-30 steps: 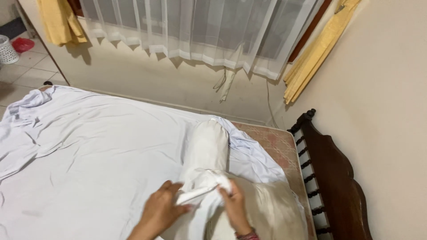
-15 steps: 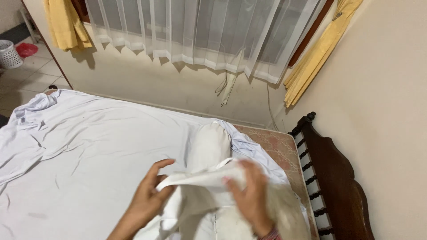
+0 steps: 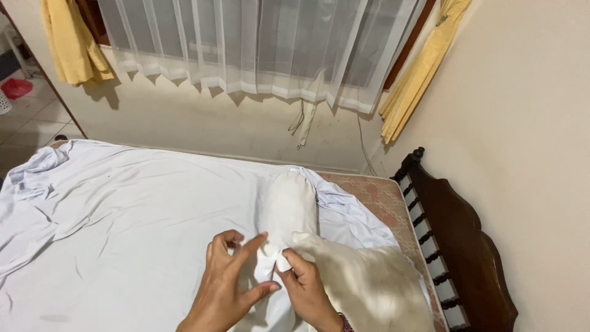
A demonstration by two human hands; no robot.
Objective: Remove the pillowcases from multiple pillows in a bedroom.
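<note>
My left hand [image 3: 225, 284] and my right hand [image 3: 304, 287] meet at the near end of a white pillowcase [image 3: 275, 257], each pinching its cloth edge between thumb and fingers. The case covers a long bolster pillow [image 3: 288, 204] that lies lengthwise on the bed, its far end pointing at the window wall. A cream pillow [image 3: 369, 283] lies just right of my right hand, partly under the bolster's near end. A white bedsheet [image 3: 135, 209] covers the mattress beneath everything.
The bare patterned mattress corner [image 3: 376, 195] shows at the far right. A dark wooden headboard [image 3: 458, 240] runs along the right wall. Sheer white curtains [image 3: 258, 43] and yellow drapes [image 3: 418, 67] hang behind. The sheet is bunched at the far left [image 3: 31, 178].
My hands had lifted and spread the loose pillowcase opening; now they have come together low at the bolster's near end, the cloth gathered small between my fingers.
</note>
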